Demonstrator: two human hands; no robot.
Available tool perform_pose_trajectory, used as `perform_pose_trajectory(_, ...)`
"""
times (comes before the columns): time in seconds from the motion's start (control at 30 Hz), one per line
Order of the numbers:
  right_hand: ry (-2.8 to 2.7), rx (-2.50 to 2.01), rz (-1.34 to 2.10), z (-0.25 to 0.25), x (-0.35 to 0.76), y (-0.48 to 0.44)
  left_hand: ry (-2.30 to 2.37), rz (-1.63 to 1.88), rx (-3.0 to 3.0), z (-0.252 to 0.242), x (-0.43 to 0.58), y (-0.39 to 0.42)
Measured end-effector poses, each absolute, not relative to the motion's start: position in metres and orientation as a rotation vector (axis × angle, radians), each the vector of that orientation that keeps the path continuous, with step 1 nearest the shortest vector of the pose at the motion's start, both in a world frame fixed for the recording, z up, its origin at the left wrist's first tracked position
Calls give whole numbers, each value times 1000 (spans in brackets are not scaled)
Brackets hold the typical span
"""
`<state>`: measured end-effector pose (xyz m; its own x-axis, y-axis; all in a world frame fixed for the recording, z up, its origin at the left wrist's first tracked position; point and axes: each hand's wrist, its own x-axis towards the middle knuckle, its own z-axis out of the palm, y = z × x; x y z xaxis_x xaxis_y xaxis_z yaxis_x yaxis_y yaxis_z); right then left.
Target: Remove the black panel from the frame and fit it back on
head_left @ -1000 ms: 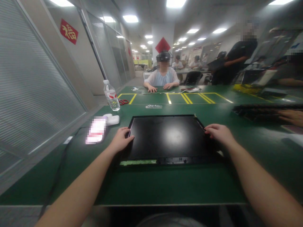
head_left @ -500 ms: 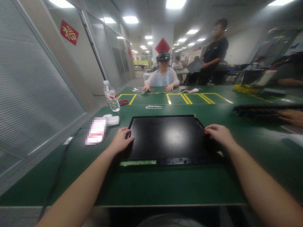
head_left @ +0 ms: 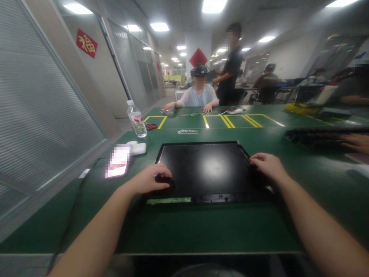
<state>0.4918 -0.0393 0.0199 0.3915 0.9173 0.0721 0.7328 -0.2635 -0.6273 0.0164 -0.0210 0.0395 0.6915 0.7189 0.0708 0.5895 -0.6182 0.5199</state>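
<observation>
A flat black display panel (head_left: 190, 165) lies screen up on the green table, its dark frame around the glass and a green strip along the near edge. My left hand (head_left: 152, 178) hovers at or rests on the panel's left side; thumb and fingers are apart, with nothing seen between them. Whether its fingertips touch the glass I cannot tell. At the right edge, my right hand (head_left: 266, 166) pinches the panel's frame between thumb and fingers.
Left of the panel are a lit phone (head_left: 118, 159), a white case (head_left: 138, 148), a water bottle (head_left: 137, 121) and red-handled scissors (head_left: 151, 126). Small white pieces (head_left: 188, 131) lie beyond it. A co-worker (head_left: 198, 92) sits opposite; another person's hand (head_left: 357, 142) is at right.
My left hand has shifted from the panel's left edge inward over the screen, letting go of the frame. My right hand stays put. A person in the background has walked left.
</observation>
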Motion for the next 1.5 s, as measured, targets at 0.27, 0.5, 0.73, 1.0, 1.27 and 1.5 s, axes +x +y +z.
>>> perform_pose_trajectory(0.27,-1408,-2061,418,18,493,-39,1038,209,2221,47,28,-35)
perform_pose_trajectory(0.5,-1409,-2059,421,17,495,-37,1055,177,2151,49,30,-37)
perform_pose_trajectory(0.73,-1400,-2050,416,18,492,-39,1079,149,2145,50,31,-37)
perform_pose_trajectory(1.0,-1392,-2075,437,20,491,-39,1048,165,2154,47,30,-37)
perform_pose_trajectory(1.27,-1395,-2049,427,18,493,-39,1041,149,2104,45,30,-38)
perform_pose_trajectory(1.5,-1410,-2035,411,18,494,-39,1062,133,2106,46,29,-37)
